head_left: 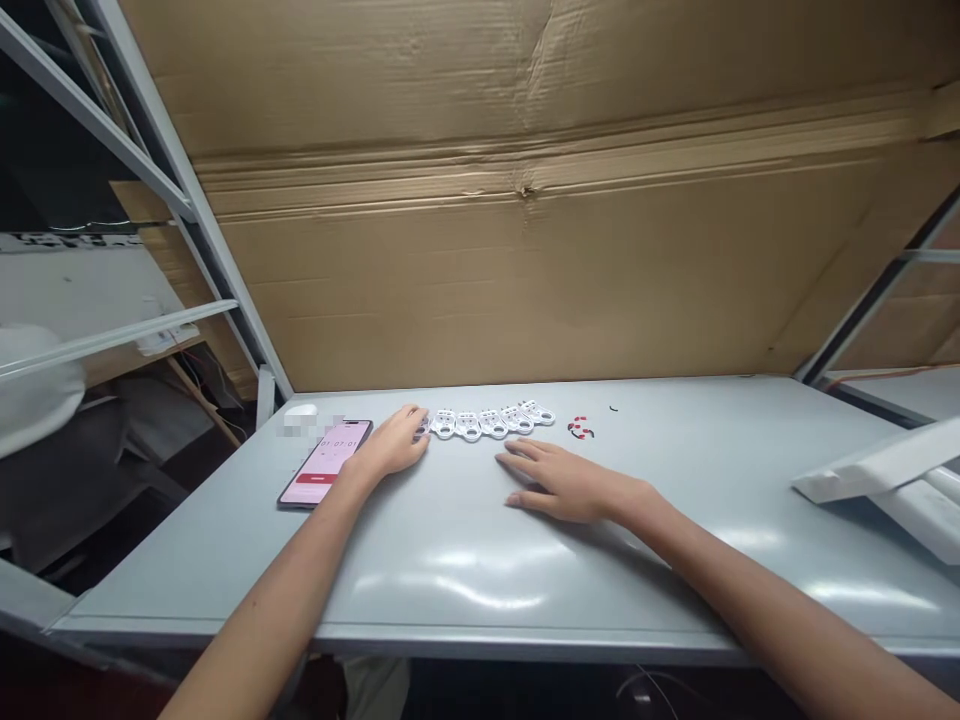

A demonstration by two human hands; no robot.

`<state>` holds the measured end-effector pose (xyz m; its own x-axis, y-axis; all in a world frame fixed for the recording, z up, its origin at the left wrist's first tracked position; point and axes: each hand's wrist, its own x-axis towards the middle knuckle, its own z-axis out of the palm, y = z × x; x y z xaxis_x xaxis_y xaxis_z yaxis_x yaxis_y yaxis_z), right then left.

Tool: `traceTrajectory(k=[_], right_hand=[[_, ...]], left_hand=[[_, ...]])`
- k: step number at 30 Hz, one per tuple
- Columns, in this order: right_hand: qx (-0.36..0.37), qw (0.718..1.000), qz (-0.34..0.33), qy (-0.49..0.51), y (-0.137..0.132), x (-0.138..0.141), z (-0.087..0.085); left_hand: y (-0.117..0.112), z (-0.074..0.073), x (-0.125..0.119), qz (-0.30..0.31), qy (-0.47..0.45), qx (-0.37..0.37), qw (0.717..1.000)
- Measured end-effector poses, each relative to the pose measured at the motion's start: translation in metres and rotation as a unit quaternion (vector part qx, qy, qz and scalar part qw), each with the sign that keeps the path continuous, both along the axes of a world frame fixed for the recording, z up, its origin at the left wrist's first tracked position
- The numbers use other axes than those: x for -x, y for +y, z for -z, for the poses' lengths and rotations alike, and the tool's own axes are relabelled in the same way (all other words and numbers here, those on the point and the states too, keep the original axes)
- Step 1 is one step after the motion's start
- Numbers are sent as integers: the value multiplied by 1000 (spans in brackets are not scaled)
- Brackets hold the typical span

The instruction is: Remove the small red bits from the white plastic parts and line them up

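A row of several flat white pieces (468, 425), each with a ring at its near end, lies across the back of the table. My left hand (394, 440) is at the left end of the row, its fingers over the leftmost piece and its thumb apart from them; the hand partly covers that piece. Just in front of the row's right half, my right hand (559, 480) rests low over the tabletop with fingers spread and nothing in them. A small cluster of red and black bits (580, 428) lies to the right of the row.
A phone (326, 465) showing a timer lies left of my left hand. Behind it sits a small white object (301, 415), partly blurred. Cardboard (525, 280) walls off the back. White angled parts (892, 470) lie at right on the grey table (465, 560), between metal frame posts (195, 210).
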<state>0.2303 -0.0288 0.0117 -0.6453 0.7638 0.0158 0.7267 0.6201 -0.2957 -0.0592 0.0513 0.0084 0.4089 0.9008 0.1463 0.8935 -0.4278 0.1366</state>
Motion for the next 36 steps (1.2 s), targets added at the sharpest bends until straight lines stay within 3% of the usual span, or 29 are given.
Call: traceTrajectory(k=[6,10,13,20,23,26,30,36], right_hand=[[-4,999,10,51,4,-6,-11],[-80,978,146,124,25,-33,-10],[-113,958,241,104,42,-56,-1],[-81,949,301,36,54,-63,12],[-82,948,306,37,53,-58,12],[-90,947,306,36,54,-57,13],[-100,948,300,31,56,-58,14],[-121,951,282,22,58,-61,16]], left_hand=[[-2,-1,0,-27,26,-11,999],[-7,-7,-4,-62,40,-34,997],[-16,-13,-11,-82,50,-74,993],[-31,-14,-28,-59,21,-81,995],[-33,-13,-32,-4,-35,-88,995],[-39,-12,-42,100,-107,-90,985],[-54,-6,-61,209,-126,-36,969],[-62,-3,-68,243,-110,2,964]])
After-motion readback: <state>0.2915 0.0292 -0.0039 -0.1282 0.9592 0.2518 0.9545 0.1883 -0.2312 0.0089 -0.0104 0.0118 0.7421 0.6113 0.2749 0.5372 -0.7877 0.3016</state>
